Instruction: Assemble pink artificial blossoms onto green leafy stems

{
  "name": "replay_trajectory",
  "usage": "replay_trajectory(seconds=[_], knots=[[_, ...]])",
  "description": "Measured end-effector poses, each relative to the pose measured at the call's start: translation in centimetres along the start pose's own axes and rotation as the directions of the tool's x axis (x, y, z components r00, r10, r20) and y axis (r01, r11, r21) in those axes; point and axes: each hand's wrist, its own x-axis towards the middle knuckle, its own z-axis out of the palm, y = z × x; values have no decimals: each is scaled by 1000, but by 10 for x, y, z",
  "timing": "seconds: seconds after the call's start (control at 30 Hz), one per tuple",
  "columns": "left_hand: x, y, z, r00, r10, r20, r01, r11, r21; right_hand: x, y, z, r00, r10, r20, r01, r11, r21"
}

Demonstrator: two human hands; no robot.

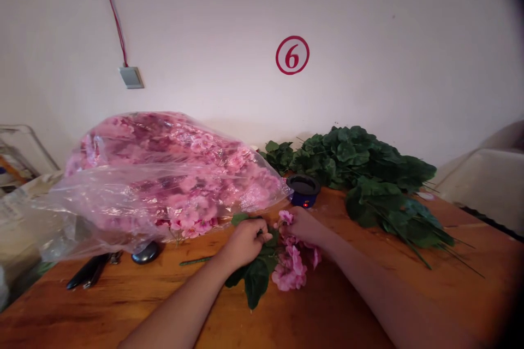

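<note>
Curled around a green leafy stem (257, 283), my left hand (245, 240) is closed near the middle of the wooden table. The stem's thin green end (196, 260) sticks out to the left beneath my wrist. Just to the right, my right hand (302, 224) is closed at a cluster of pink artificial flowers (290, 272), which hangs below its fingers beside the leaves. My fingertips partly hide where flowers and leaves meet, so I cannot tell whether they are joined. Behind my right hand stands a small round blue pot (303, 192) with a black rim and a lit red display.
A clear plastic bag (164, 174) full of pink flowers covers the left back. Green leaf stems (347, 155) are heaped at the right back. A black-handled tool (89, 271) and a dark rounded object (146, 252) lie front left on the table (164, 294).
</note>
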Motion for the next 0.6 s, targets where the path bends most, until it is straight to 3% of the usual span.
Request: replay_trajectory(seconds=[0.17, 0.37, 0.47, 0.6], knots=[[0, 1, -3, 998, -39, -47, 35, 996, -85, -3, -11, -1, 999, 16, -40, -18, 999, -40], [7, 9, -23, 984, -176, -36, 144, 894, -424, -7, -30, -21, 962, -165, -216, 173, 985, 20], [7, 19, -35, 976, -215, 28, 187, 769, -611, -9, -38, -35, 878, -193, -438, 289, 943, 164], [4, 33, -50, 970, -233, 61, 189, 576, -795, -16, -49, -43, 722, -48, -691, 379, 862, 336]])
